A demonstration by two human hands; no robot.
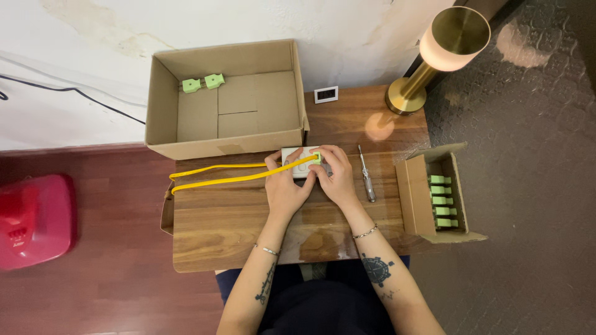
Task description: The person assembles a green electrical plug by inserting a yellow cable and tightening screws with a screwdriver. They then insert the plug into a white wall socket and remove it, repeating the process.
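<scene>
A small wooden table (223, 229) lies below me. Both hands meet near its far middle over a flat white socket plate (292, 154). My left hand (287, 186) rests on the plate and pins a looped yellow wire (217, 175) that runs off to the left. My right hand (335, 177) pinches a small green plug part (317, 157) at the wire's end, right on the plate's upper right corner. Most of the plate is hidden under my fingers.
A large open cardboard box (164, 93) at the back left holds two green plug parts (203, 82). A smaller open box (413, 198) at the right holds several more. A screwdriver (366, 175) lies right of my hands. A brass lamp (434, 56) and small white display (326, 94) stand behind.
</scene>
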